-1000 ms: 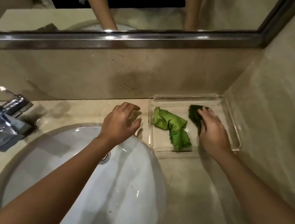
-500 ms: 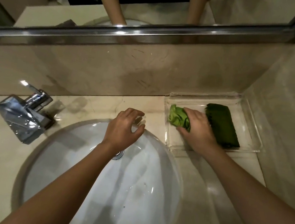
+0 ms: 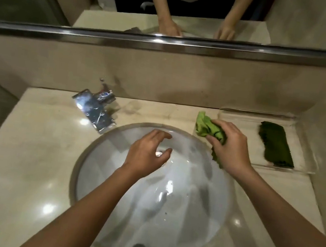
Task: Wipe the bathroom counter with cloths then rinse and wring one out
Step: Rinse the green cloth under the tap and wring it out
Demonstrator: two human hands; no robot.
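Within the right hand (image 3: 232, 148) grip, cloth (image 3: 204, 126) bulges leftward.

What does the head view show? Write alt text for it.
The right hand grips a bunched light green cloth beside the white sink, while the left hand hovers empty over it. A dark green cloth lies in a clear tray at right.

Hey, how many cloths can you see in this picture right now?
2. A light green cloth is gripped in the right hand, just left of the clear tray; a dark green cloth lies flat inside that tray. Nothing suggests another is hidden.
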